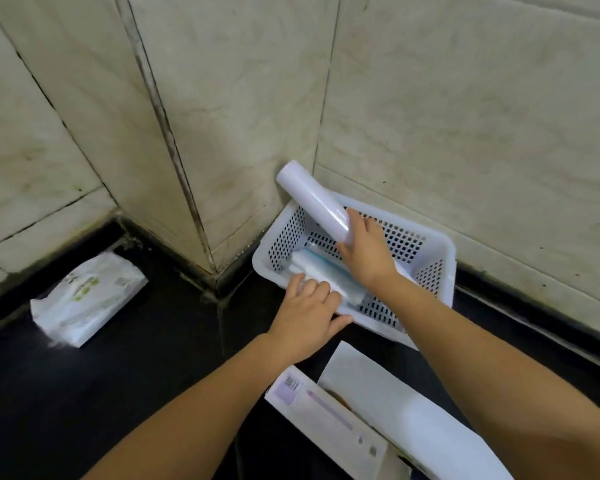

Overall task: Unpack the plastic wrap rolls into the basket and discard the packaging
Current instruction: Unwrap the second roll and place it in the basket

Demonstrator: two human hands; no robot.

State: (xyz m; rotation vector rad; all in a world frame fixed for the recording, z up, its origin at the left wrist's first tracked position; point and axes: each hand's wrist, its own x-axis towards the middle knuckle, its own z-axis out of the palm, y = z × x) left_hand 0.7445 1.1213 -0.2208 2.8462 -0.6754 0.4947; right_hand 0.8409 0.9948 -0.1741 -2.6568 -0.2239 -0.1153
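Observation:
A white perforated basket [437, 251] sits on the dark counter against the tiled wall. My right hand [368, 251] grips the lower end of a white plastic wrap roll [312, 199], holding it tilted above the basket's far left corner. My left hand [309, 306] rests on the basket's near rim, fingers on a wrapped roll with blue print [329, 275] lying inside. The open white cardboard box [357, 420], with a barcode label, lies near the front edge between my forearms.
A soft white pack with green print [87, 299] lies on the counter at the left, near the wall. Tiled walls form a protruding corner behind the basket. Dark counter surface [136, 375] spreads between the pack and the box.

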